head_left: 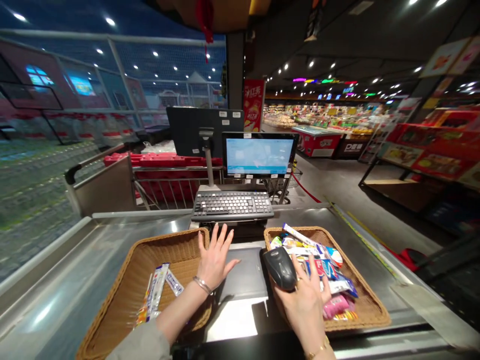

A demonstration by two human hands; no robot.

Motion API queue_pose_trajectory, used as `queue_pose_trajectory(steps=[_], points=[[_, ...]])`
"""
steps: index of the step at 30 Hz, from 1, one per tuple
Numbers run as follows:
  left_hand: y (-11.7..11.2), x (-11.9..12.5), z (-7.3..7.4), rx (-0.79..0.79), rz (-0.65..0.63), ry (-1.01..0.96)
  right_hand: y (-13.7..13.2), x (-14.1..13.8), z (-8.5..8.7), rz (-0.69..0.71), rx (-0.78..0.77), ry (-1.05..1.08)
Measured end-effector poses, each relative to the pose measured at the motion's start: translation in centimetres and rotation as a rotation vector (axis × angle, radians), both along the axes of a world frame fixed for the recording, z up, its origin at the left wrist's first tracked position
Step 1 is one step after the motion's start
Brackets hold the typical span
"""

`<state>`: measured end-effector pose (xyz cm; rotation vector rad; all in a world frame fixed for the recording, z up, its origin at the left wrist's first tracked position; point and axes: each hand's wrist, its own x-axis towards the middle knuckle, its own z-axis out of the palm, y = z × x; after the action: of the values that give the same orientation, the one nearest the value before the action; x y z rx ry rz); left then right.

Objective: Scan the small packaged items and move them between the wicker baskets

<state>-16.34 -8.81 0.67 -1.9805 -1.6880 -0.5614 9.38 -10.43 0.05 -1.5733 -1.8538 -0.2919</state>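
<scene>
Right hand (pixel 304 300) wrapped around black handheld barcode scanner (pixel 280 268), above left rim of wicker basket (pixel 369 307); snack packets (pixel 325 270) lying just forward and rightward, long axes mostly diagonal. Left hand (pixel 214 257) spread, farther away, near checkout keyboard (pixel 232 206).

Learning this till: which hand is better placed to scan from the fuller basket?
Right, probably: the right hand holds the barcode scanner at that wicker basket; the left hand is empty, nearer the other basket.
</scene>
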Motion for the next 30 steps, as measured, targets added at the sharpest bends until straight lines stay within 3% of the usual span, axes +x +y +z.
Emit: queue_pose_trajectory(steps=[8,19,26,30], points=[[-3.2,-5.1,-1.5,-0.026,0.145,-0.014,-0.3,-3.6,0.3,0.135,-0.066,0.001],[-6.2,-11.5,-4.4,-0.196,0.355,0.019,-0.8,-6.7,0.0,0.258,-0.127,0.022],[-7.8,-14.6,-4.1,-0.3,0.437,-0.023,-1.2,-8.0,-0.3,0.337,-0.151,-0.007],[-8.8,-16.9,-4.1,-0.364,0.48,-0.028,-1.3,-8.7,-1.1,0.358,-0.082,0.001]])
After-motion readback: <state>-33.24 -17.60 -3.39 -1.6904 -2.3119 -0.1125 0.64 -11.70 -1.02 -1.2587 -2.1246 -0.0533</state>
